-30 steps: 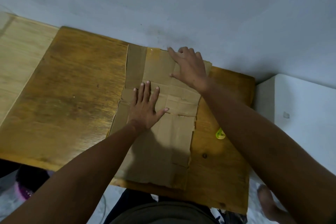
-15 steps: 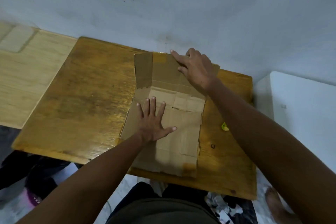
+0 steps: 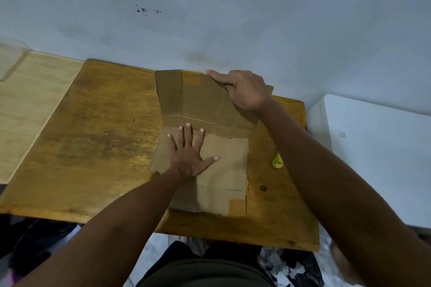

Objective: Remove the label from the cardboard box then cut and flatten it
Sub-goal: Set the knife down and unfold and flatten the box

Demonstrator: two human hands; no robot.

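Observation:
The brown cardboard box (image 3: pixel 224 170) lies cut open on the wooden table (image 3: pixel 98 147). Its near panel is flat, and its far panel (image 3: pixel 186 93) stands tilted up toward the wall. My left hand (image 3: pixel 189 156) presses flat on the near panel with fingers spread. My right hand (image 3: pixel 242 91) grips the top right edge of the raised far panel, fingers curled over it. A small yellow-green cutter (image 3: pixel 277 161) lies on the table just right of the cardboard, partly behind my right forearm.
The table's far edge meets a pale blue wall (image 3: pixel 210 18). A lighter wooden surface (image 3: pixel 28 100) adjoins on the left. A white unit (image 3: pixel 377 147) stands to the right. Clothes and scraps lie on the floor below the near edge.
The far panel, flat a second ago, has been lifted up by my right hand. My left hand has slid nearer on the flat panel. The camera has drawn back.

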